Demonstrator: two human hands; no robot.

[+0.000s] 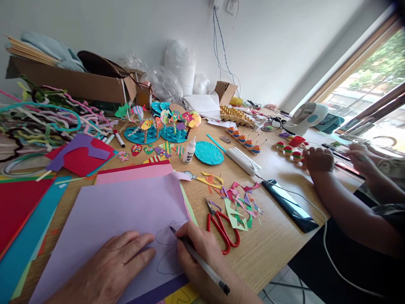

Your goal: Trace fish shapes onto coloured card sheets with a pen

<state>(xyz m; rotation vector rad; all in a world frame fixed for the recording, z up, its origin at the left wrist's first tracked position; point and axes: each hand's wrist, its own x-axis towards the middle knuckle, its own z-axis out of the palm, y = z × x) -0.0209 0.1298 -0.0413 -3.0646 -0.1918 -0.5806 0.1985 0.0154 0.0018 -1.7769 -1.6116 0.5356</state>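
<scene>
A sheet of lilac paper (104, 211) lies before me on top of other coloured sheets. My left hand (120, 261) rests flat on it, fingers slightly apart. My right hand (198, 249) is closed round a pen (202, 264), whose tip touches the paper. Thin drawn outlines, rounded like fish, show beside the pen tip; my right hand covers part of them. Just right of that hand are red-handled scissors (223, 228), their blades partly apart. Paper scraps (242, 202) in several colours lie beyond the scissors.
Behind the paper stand a glue bottle (189, 151) and a turquoise disc (209, 153). Cut paper fish (164, 148) lie nearby. Pipe cleaners (47, 114) are heaped at left. A phone (289, 205) and cable lie at right, near another person's hand (319, 160).
</scene>
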